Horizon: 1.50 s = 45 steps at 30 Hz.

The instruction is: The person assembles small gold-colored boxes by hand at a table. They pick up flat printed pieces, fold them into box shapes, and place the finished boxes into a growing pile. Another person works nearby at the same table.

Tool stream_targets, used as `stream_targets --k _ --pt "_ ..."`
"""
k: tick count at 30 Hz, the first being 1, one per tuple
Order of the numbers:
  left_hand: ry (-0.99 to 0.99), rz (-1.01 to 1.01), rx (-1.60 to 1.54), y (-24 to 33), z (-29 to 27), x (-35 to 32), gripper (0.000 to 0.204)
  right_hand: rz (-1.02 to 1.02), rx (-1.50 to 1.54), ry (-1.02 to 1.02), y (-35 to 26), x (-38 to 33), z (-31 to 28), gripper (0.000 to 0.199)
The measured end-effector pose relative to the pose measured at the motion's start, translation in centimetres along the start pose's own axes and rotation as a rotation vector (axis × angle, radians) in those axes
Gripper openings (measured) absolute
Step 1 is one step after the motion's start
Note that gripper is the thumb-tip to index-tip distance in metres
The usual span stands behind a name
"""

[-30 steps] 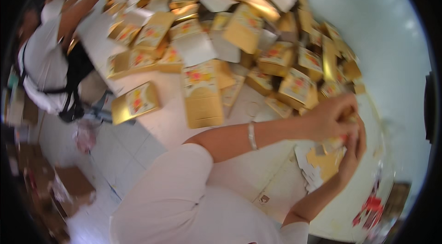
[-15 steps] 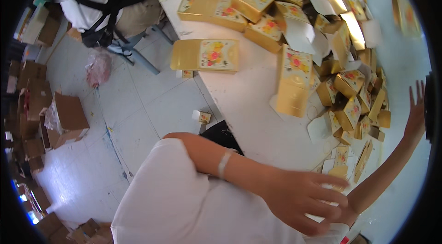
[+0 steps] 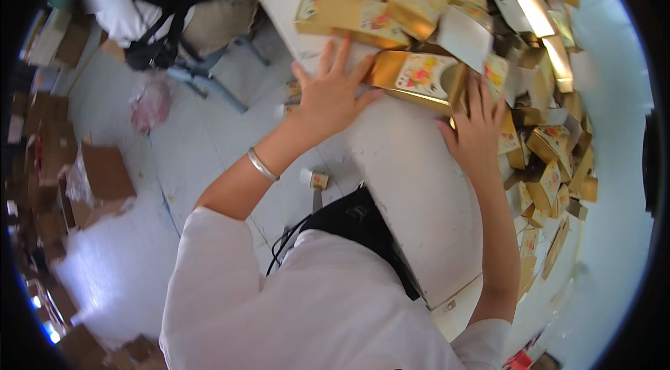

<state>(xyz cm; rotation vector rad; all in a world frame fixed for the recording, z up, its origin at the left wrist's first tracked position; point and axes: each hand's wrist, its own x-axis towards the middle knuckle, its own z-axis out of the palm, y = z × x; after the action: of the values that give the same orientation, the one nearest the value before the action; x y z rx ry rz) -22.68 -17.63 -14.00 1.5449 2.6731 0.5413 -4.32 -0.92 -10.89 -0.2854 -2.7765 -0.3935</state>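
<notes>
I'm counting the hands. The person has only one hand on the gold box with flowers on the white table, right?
Not quite. The head view shows both hands on the gold box: the left hand presses flat at one end, the right hand at the other. It does lie on the white table.
</notes>
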Motion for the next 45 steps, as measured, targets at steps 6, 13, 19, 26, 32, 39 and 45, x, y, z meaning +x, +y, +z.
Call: stream_targets --k 6,13,19,26,32,39,45 --pt "-0.199 0.0 0.042 1.9 -3.9 1.4 0.069 0.067 0.12 -0.052 4.9 3.9 2.6 0.045" --pt "0.558 -0.156 -0.292 -6.2 -3.3 7.2 0.093 0.155 0.194 0.044 3.3 1.1 -4.3 0.075" --pt "0.321 0.029 -0.242 -2.4 -0.7 11.2 0.097 0.456 -0.007 0.011 5.1 -6.5 -3.1 0.084" --pt "0.319 0.22 -0.056 1.3 4.3 17.9 0.09 0.517 -0.02 0.069 10.4 -7.3 2.0 0.074" --pt "0.277 0.579 -0.102 -3.1 6.1 23.5 0.053 0.396 -0.012 0.24 12.0 -6.7 2.1 0.054" --pt "-0.115 0.339 -0.388 -3.0 2.3 21.6 0.07 0.646 0.108 0.585 9.2 -17.1 -8.5 0.005" --pt "0.144 0.254 -0.178 -2.8 -0.3 20.5 0.047 1.185 -0.067 0.279 9.0 -31.1 -8.0 0.038"
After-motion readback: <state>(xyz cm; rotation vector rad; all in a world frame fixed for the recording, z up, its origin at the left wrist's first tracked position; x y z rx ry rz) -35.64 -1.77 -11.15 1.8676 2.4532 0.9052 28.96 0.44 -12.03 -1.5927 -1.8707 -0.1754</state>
